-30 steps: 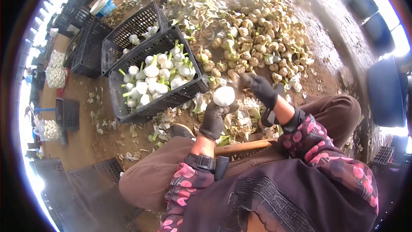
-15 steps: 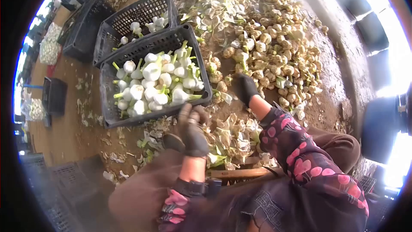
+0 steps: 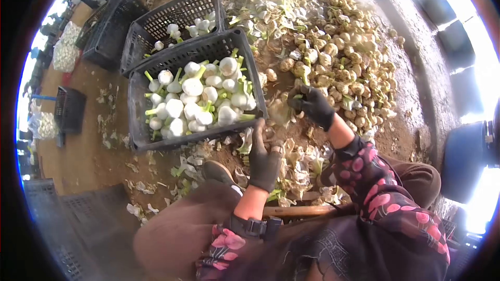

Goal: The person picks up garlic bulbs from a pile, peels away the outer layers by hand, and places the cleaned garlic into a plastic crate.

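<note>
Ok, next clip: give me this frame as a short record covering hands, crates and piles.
left hand: gloved, fingers stretched upward, empty, beside the near crate's corner
right hand: gloved, fingers curled at the pile's edge; what it grips is unclear
near crate: black, holds peeled white garlic bulbs
far crate: black, only a few bulbs
unpeeled pile: on the ground, right of the crates
husks: strewn below the hands

Gloved hands: two, left hand [image 3: 264,158], right hand [image 3: 312,105].
Crates holding peeled garlic: two, near crate [image 3: 136,114], far crate [image 3: 156,26].
Unpeeled garlic heap [image 3: 338,57]: one, bulbs beyond counting.
Mesh bags [image 3: 65,52]: two.
</note>
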`<state>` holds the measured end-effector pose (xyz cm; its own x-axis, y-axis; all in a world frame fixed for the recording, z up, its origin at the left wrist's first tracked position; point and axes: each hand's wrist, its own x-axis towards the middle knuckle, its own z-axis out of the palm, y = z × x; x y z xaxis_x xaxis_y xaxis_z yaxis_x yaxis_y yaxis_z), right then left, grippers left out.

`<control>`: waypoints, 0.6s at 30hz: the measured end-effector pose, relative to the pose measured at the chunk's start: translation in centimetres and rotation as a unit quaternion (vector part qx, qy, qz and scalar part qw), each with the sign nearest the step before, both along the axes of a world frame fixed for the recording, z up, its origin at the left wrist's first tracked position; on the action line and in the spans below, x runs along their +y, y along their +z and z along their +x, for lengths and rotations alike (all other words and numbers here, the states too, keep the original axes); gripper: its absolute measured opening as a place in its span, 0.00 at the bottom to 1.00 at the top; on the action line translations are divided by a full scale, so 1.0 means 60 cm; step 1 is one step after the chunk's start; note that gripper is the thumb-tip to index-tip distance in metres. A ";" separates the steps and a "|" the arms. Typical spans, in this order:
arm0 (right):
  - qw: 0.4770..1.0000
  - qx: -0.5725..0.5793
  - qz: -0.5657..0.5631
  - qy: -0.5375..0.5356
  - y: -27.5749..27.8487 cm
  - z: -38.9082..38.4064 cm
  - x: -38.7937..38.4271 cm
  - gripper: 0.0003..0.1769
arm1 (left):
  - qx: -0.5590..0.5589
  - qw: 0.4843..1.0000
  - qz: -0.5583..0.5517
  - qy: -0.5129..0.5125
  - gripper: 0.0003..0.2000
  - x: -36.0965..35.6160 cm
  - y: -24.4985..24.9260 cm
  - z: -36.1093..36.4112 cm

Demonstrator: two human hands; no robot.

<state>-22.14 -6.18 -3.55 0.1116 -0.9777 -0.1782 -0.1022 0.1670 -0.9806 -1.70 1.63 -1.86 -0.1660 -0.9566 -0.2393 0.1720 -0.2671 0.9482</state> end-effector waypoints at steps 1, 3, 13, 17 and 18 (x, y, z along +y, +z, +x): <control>1.000 -0.011 0.005 0.028 0.032 0.003 0.027 0.09 | -0.098 0.993 -0.067 -0.006 0.29 0.001 -0.002 -0.001; 0.996 -0.082 0.032 0.029 0.068 0.012 0.072 0.10 | -0.136 0.982 -0.113 -0.064 0.30 -0.001 -0.005 -0.002; 0.856 0.417 -0.297 0.078 0.141 0.004 0.170 0.09 | 0.103 0.989 0.074 -0.073 0.23 0.039 0.011 -0.028; 0.978 -0.172 -0.096 -0.061 0.193 -0.091 0.175 0.11 | 0.345 0.919 0.155 -0.110 0.25 0.050 0.008 -0.020; 0.961 0.186 -0.180 0.095 0.147 -0.138 0.162 0.11 | 0.342 0.920 0.152 -0.114 0.25 0.055 0.020 -0.019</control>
<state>-30.43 3.53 5.25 0.2891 -0.9514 0.1062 -0.4519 -0.2335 -0.8610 -2.82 4.95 -0.67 -0.5661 -0.7839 -0.2552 0.6076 -0.6060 0.5135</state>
